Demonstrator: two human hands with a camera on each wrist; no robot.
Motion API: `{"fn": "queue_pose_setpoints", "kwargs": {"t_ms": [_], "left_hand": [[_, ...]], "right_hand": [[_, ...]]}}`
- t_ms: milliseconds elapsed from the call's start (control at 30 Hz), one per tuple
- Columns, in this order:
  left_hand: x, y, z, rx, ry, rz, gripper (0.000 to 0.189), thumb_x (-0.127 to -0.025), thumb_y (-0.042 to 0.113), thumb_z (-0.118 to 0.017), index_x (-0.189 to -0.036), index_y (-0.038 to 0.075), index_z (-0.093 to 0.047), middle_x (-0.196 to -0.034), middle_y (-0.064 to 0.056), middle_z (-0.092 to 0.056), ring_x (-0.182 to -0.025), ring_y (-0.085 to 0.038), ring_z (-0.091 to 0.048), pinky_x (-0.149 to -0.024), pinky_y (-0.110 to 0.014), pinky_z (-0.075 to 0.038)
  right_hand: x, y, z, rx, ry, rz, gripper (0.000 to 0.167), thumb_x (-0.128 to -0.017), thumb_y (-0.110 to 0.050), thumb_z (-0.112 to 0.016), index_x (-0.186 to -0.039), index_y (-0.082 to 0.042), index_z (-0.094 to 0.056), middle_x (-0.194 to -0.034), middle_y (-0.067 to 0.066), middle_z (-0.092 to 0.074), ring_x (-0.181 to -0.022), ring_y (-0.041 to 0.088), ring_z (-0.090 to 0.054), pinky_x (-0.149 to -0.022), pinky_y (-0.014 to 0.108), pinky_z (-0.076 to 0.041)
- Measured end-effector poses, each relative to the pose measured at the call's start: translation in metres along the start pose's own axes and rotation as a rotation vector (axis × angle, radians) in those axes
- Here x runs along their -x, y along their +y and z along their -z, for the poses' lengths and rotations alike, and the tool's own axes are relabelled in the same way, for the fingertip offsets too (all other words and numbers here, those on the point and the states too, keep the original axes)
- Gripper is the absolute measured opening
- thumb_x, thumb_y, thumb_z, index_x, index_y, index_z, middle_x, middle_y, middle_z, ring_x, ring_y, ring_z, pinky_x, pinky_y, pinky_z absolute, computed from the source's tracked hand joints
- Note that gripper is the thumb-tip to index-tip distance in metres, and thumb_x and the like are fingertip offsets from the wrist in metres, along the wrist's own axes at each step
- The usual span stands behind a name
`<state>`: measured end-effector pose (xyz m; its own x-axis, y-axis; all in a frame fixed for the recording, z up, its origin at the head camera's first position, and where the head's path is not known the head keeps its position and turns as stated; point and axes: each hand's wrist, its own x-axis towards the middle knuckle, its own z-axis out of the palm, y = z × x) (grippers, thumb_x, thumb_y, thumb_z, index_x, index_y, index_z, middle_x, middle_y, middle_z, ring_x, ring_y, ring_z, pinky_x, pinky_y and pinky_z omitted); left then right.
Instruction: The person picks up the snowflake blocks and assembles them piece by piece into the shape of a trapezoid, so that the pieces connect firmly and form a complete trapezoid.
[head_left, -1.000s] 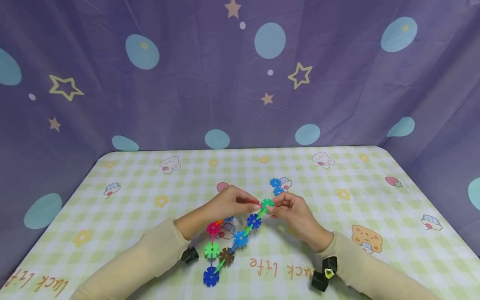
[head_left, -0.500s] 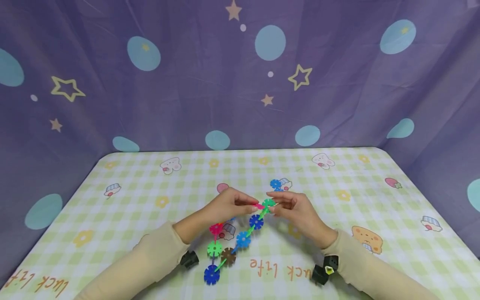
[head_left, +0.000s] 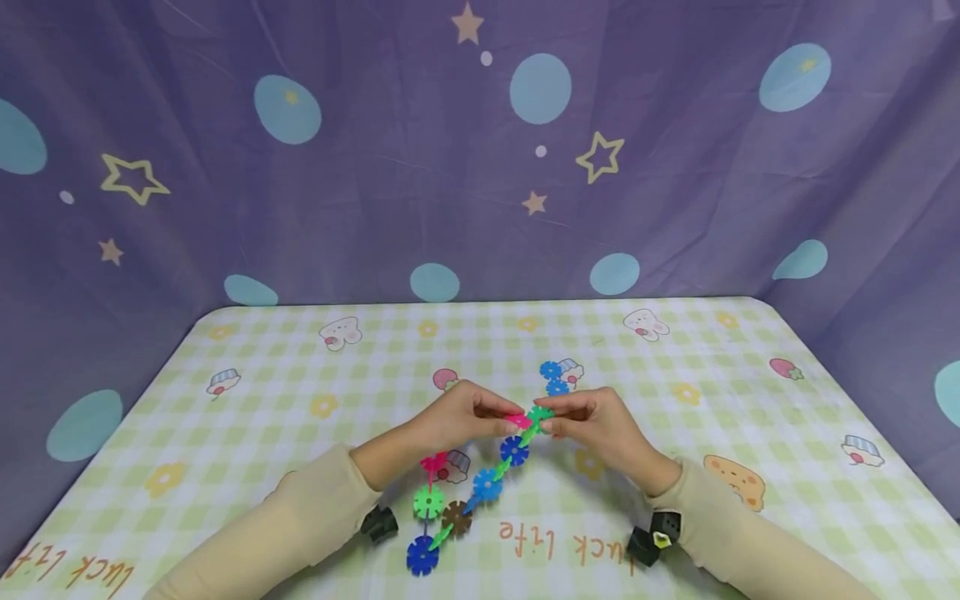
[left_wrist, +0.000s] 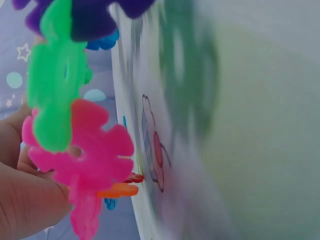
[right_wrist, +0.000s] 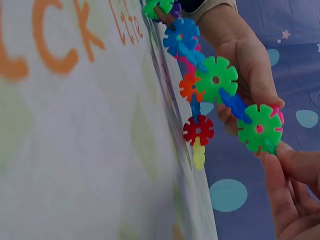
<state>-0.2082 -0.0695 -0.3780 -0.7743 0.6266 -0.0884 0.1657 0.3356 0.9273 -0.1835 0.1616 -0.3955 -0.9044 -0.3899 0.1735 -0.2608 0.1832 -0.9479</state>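
A chain of notched plastic snowflake discs hangs between the hands and trails toward the near side. My left hand (head_left: 461, 417) pinches a pink disc (head_left: 517, 422) between thumb and fingers. My right hand (head_left: 603, 423) pinches the green disc (right_wrist: 260, 129) at the chain's end, right beside the pink one. Below it run a dark blue disc (head_left: 514, 451), a light blue disc (head_left: 487, 484) and a brown disc (head_left: 457, 517). At the near bend is another dark blue disc (head_left: 423, 555), with a light green disc (head_left: 429, 502) above. A red disc (right_wrist: 198, 131) shows in the right wrist view.
Two blue discs (head_left: 553, 379) lie on the table beyond my right hand. A checked cloth with printed figures covers the table (head_left: 750, 383). Behind its far edge hangs a purple curtain (head_left: 360, 217). A black wrist camera (head_left: 379, 524) sits below the left sleeve.
My right index finger lifts off the green disc and then comes back onto it. The pink disc now shows more between the left fingers. Both hands shift slightly.
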Motion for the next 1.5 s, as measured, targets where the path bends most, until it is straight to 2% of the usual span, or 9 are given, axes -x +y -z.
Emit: {"fn": "queue_pose_setpoints", "kwargs": {"t_ms": [133,300,433,633,933,1067,1233,1400,1500], "left_hand": [[-0.001,0.0,-0.002,0.009,0.005,-0.006,0.023,-0.088,0.015,-0.068,-0.107,0.002,-0.071,-0.099,-0.009,-0.072,-0.091,-0.013,-0.067,-0.08,-0.027,-0.054],[-0.002,0.001,-0.005,0.02,-0.009,-0.019,0.023,-0.087,0.016,-0.069,-0.105,0.002,-0.072,-0.099,-0.009,-0.072,-0.089,-0.012,-0.067,-0.08,-0.025,-0.053],[-0.003,0.002,-0.006,0.017,-0.016,-0.036,0.023,-0.087,0.014,-0.069,-0.105,0.001,-0.072,-0.098,-0.009,-0.072,-0.088,-0.011,-0.067,-0.079,-0.024,-0.053],[-0.003,0.004,-0.006,0.003,-0.022,-0.049,0.023,-0.087,0.013,-0.068,-0.106,0.001,-0.071,-0.098,-0.008,-0.072,-0.086,-0.011,-0.067,-0.075,-0.025,-0.054],[-0.002,0.003,-0.004,0.011,0.067,-0.024,0.024,-0.086,0.017,-0.07,-0.104,0.002,-0.072,-0.094,-0.009,-0.072,-0.085,-0.013,-0.069,-0.075,-0.026,-0.055],[-0.002,0.002,-0.004,0.027,0.05,-0.029,0.023,-0.085,0.016,-0.071,-0.102,0.001,-0.073,-0.094,-0.01,-0.072,-0.086,-0.014,-0.068,-0.076,-0.026,-0.054],[-0.002,0.002,-0.003,-0.003,0.039,-0.043,0.019,-0.087,0.014,-0.069,-0.1,0.001,-0.073,-0.094,-0.009,-0.072,-0.086,-0.018,-0.069,-0.071,-0.025,-0.054],[-0.003,0.003,-0.003,-0.023,0.025,-0.038,0.017,-0.087,0.012,-0.068,-0.099,0.002,-0.074,-0.093,-0.008,-0.073,-0.082,-0.01,-0.067,-0.068,-0.022,-0.052],[-0.003,0.003,-0.001,-0.039,0.032,-0.034,0.017,-0.087,0.015,-0.069,-0.098,0.003,-0.074,-0.092,-0.007,-0.073,-0.08,-0.008,-0.066,-0.067,-0.022,-0.052]], "right_hand": [[0.0,-0.001,-0.001,-0.009,0.026,-0.008,0.027,-0.082,-0.003,-0.071,-0.106,0.01,-0.067,-0.092,0.019,-0.071,-0.07,0.032,-0.068,-0.065,0.031,-0.057],[0.001,-0.001,-0.003,-0.011,0.044,-0.002,0.027,-0.081,0.001,-0.071,-0.105,0.012,-0.066,-0.088,0.019,-0.071,-0.067,0.024,-0.068,-0.064,0.03,-0.057],[0.001,-0.001,-0.004,-0.016,0.047,0.002,0.026,-0.08,0.002,-0.07,-0.103,0.013,-0.066,-0.085,0.02,-0.07,-0.065,0.024,-0.068,-0.062,0.03,-0.057],[0.002,-0.005,-0.002,-0.001,0.035,-0.026,0.024,-0.081,0.002,-0.07,-0.103,0.011,-0.068,-0.084,0.019,-0.071,-0.065,0.025,-0.068,-0.062,0.03,-0.057],[0.0,-0.009,0.004,-0.015,0.002,-0.093,0.027,-0.084,-0.003,-0.069,-0.108,0.009,-0.066,-0.086,0.02,-0.069,-0.071,0.026,-0.068,-0.068,0.029,-0.057],[0.001,-0.006,0.007,-0.019,-0.012,-0.115,0.027,-0.084,-0.005,-0.069,-0.107,0.009,-0.066,-0.086,0.018,-0.07,-0.072,0.023,-0.068,-0.07,0.029,-0.056],[0.002,-0.002,0.008,-0.009,-0.033,-0.115,0.023,-0.085,-0.007,-0.068,-0.1,0.01,-0.065,-0.088,0.016,-0.069,-0.073,0.012,-0.066,-0.071,0.028,-0.056],[0.003,-0.001,0.004,0.0,-0.066,-0.12,0.023,-0.084,-0.01,-0.07,-0.098,0.008,-0.066,-0.087,0.014,-0.069,-0.072,0.012,-0.066,-0.068,0.028,-0.055],[0.004,0.0,0.002,0.046,-0.066,-0.106,0.023,-0.082,-0.012,-0.073,-0.096,0.006,-0.068,-0.084,0.011,-0.069,-0.069,0.012,-0.063,-0.063,0.025,-0.053]]}}
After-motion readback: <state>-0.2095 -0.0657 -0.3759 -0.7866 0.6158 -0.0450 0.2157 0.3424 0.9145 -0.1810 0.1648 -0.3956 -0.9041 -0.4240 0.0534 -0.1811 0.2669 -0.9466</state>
